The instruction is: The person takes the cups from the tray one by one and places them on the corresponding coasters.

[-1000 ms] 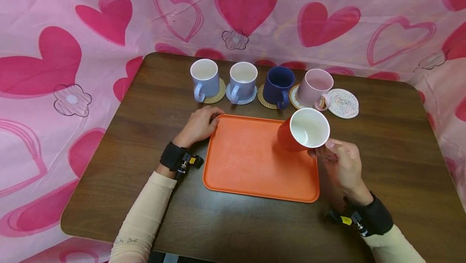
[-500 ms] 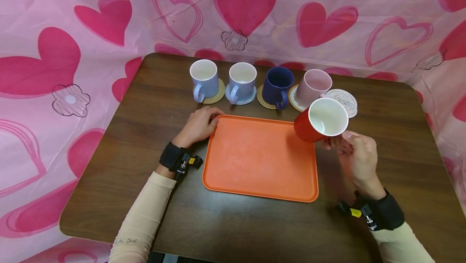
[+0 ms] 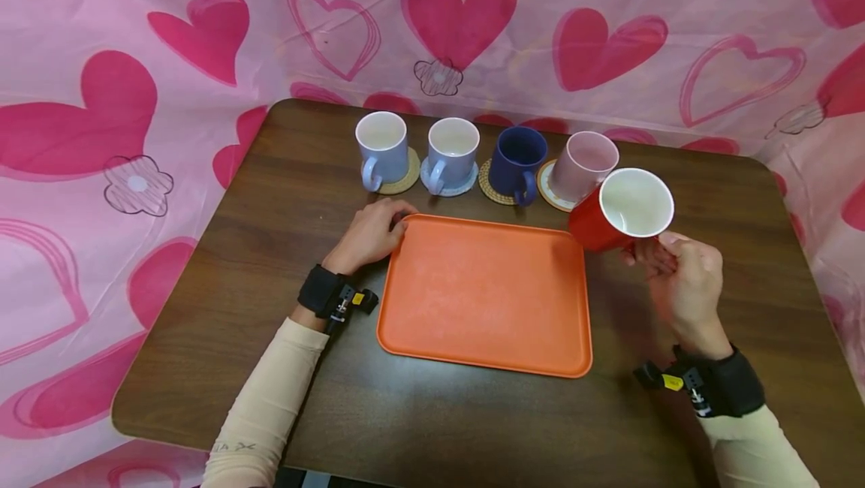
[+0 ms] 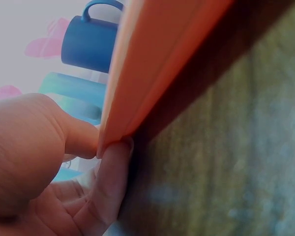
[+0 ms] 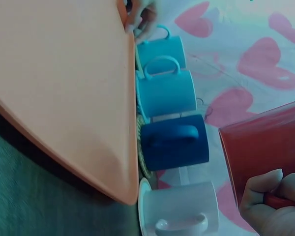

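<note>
My right hand (image 3: pixel 685 281) grips a red mug (image 3: pixel 598 224) with a white inside by its handle. The mug hangs tilted above the right back corner of the orange tray (image 3: pixel 483 293), in front of a pink mug (image 3: pixel 580 170). At the tray's left back corner, my left hand (image 3: pixel 368 239) pinches the rim; the left wrist view shows thumb and finger (image 4: pixel 113 172) on either side of it. Nothing lies on the tray. In the right wrist view, curled fingers (image 5: pixel 263 187) hold the red mug's handle.
Along the back stand a light blue mug (image 3: pixel 382 154), a periwinkle mug (image 3: pixel 454 150) and a dark blue mug (image 3: pixel 510 165), each on a round coaster, like the pink one. The brown table (image 3: pixel 257 233) meets a pink heart-patterned cloth (image 3: pixel 513 37) behind.
My right hand has carried the red mug right and backward, off the tray's middle right. The mug now hides the white coaster right of the pink mug. My left hand stays put.
</note>
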Tool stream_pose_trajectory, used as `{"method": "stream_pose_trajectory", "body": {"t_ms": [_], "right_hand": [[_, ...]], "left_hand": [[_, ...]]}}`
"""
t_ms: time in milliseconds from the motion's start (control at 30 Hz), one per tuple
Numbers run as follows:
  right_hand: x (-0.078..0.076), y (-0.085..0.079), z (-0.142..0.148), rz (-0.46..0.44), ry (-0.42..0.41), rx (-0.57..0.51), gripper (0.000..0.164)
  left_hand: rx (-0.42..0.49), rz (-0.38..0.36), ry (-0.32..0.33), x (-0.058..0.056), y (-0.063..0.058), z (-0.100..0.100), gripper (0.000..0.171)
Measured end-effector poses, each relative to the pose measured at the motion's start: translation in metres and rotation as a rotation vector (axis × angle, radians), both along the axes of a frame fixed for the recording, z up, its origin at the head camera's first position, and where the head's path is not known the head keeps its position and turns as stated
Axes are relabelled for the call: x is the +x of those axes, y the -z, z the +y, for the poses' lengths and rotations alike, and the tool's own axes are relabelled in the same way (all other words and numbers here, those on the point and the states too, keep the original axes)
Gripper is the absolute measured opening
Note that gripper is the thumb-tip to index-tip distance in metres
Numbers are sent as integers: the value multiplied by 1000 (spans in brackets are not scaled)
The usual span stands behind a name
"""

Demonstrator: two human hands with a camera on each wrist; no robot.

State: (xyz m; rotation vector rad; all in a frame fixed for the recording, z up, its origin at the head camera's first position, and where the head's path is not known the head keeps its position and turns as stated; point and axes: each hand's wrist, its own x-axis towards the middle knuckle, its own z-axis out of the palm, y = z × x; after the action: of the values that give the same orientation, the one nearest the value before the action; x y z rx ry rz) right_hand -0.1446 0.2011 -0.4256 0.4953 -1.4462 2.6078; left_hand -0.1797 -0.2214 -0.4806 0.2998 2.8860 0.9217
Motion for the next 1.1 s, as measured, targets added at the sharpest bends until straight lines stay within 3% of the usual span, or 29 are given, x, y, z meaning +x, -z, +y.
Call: {"method": "stream_pose_trajectory", "body": {"t_ms": [367,433,600,800,1100], "right_hand": [[-11,-10,10,-29,71,-140,49],[-14,-13,12,-47,104,-146,49],[-24,-17,18,-43,229,-23,49],[-34,-20,25,-60,226,-115,50],[-49,-22,28,-67,309,-124,52]], "left_hand": [[-3,-6,-4,1,2,0,29],[2,-7,-6,0,1,0,29],[11,-19,-8,-1,1,0,29],[7,-21,-4,-1,1,0,30],[2,-3,-8,0,1,0,29]]}}
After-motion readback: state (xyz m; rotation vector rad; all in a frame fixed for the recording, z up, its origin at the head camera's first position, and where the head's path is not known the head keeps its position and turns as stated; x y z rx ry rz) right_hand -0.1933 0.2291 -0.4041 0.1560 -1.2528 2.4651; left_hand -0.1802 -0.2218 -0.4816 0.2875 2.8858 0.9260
